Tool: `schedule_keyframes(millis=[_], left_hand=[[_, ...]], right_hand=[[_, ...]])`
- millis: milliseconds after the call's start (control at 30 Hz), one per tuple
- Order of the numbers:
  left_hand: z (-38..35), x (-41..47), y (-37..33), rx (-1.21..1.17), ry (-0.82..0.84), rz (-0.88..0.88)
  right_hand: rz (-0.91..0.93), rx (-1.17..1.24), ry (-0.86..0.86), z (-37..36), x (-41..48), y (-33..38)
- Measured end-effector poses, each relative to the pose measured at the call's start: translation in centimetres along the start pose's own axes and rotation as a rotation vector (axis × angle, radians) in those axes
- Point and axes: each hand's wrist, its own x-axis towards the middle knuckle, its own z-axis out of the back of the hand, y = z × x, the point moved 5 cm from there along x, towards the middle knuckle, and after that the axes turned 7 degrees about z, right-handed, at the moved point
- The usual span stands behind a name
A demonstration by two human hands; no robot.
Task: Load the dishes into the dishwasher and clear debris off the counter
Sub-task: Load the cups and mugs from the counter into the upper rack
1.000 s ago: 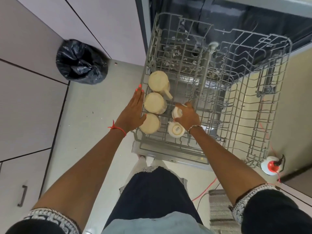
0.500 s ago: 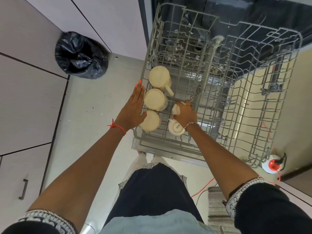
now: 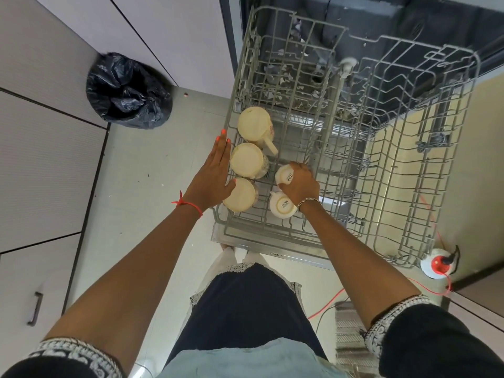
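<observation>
A grey wire dishwasher rack is pulled out below me. Three cream mugs stand upside down in a row along its left side: the far mug, the middle mug and the near mug. A small white cup sits upside down beside the near mug. My right hand grips another small white cup, bottom up, just beyond that one. My left hand lies flat, fingers straight, against the rack's left edge, its thumb touching the near mug.
A black rubbish bag stands on the floor at the left, by grey cabinet fronts. A red and white plug with a red cable lies at the rack's near right corner. The open dishwasher tub is beyond the rack.
My right hand has turned and shifted the small cup slightly, so its printed base shows more. The left hand stays against the rack. The camera has drifted a little.
</observation>
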Motion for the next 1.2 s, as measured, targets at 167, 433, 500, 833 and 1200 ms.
schedule_keyframes(millis=[167, 433, 500, 833, 1200], left_hand=[[0.1, 0.0, 0.0, 0.024, 0.008, 0.005], [1.1, -1.0, 0.2, 0.08, 0.025, -0.005], [1.7, -1.5, 0.6, 0.105, 0.027, -0.004], [8.3, -6.0, 5.8, 0.208, -0.081, 0.081], [19.6, -10.8, 20.5, 0.245, -0.156, 0.156]], right_hand=[[-0.002, 0.041, -0.024, 0.3, -0.1, -0.2], [0.028, 0.088, -0.116, 2.6, -1.2, 0.5], [0.072, 0.093, -0.171, 3.5, -1.5, 1.5], [0.477, 0.011, -0.365, 6.3, -3.4, 16.1], [0.632, -0.287, -0.158, 1.5, -3.1, 37.2]])
